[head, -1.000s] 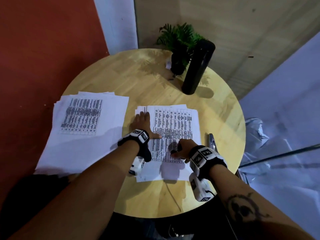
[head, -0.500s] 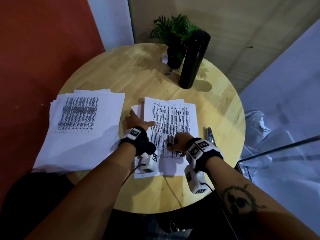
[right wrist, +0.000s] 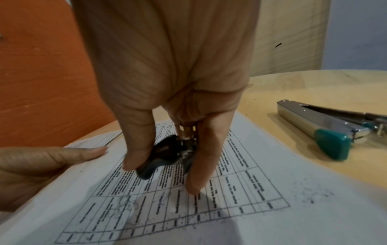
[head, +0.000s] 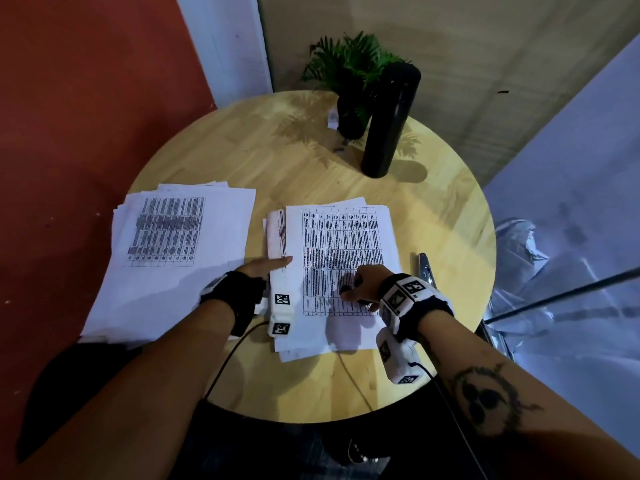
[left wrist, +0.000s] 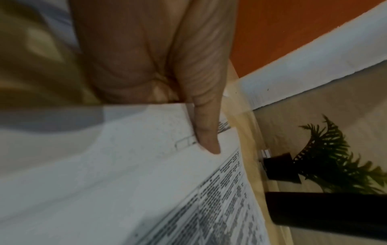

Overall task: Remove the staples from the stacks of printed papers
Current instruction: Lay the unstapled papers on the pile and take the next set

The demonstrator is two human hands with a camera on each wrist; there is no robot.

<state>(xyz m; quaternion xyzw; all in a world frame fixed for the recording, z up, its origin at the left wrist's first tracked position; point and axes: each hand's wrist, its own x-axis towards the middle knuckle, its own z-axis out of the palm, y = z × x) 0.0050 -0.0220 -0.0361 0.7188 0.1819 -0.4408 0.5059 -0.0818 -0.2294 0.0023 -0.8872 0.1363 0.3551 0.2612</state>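
A stack of printed papers (head: 341, 244) lies mid-table. My left hand (head: 266, 266) holds the left edge of its top sheets: the thumb (left wrist: 206, 132) lies on top and the other fingers are hidden beneath the paper. My right hand (head: 356, 287) rests on the lower part of the printed table and grips a small black staple remover (right wrist: 165, 152) between thumb and finger. A few loose bent staples (right wrist: 125, 203) lie on the sheet just in front of it. A second, larger pile of printed papers (head: 173, 254) sits to the left, untouched.
A silver stapler with a teal tip (right wrist: 326, 132) lies on the round wooden table (head: 311, 161) just right of the stack. A tall black bottle (head: 388, 123) and a potted plant (head: 349, 74) stand at the far edge. The table's rim is close behind both wrists.
My left hand slid back from lying flat on the stack to its near-left edge and took hold of the top sheets, which shifted slightly. The right hand stayed on the paper with the remover.
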